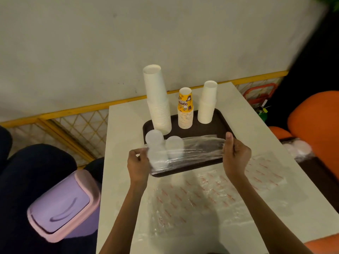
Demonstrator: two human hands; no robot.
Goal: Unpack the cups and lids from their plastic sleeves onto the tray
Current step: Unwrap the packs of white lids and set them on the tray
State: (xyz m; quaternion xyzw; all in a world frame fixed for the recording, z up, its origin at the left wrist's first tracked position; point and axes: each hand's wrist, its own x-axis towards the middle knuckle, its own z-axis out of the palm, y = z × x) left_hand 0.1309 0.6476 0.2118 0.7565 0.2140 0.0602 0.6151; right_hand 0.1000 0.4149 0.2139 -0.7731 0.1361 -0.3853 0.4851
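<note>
A dark brown tray (219, 117) on the white table carries a tall stack of white cups (157, 99), a shorter yellow printed stack (185, 110) and a white stack (207, 103). Two stacks of translucent lids (155, 138) (174, 143) stand at the tray's near left. An empty clear plastic sleeve (192, 147) is stretched flat above the tray's front edge. My left hand (137, 165) pinches its left end and my right hand (236, 154) grips its right end.
Empty printed plastic sleeves (211, 195) lie on the table (124, 125) in front of the tray. A purple swing-lid bin (64, 204) stands at the lower left. Another wrapped pack of lids (299, 149) rests on the orange seat at the right.
</note>
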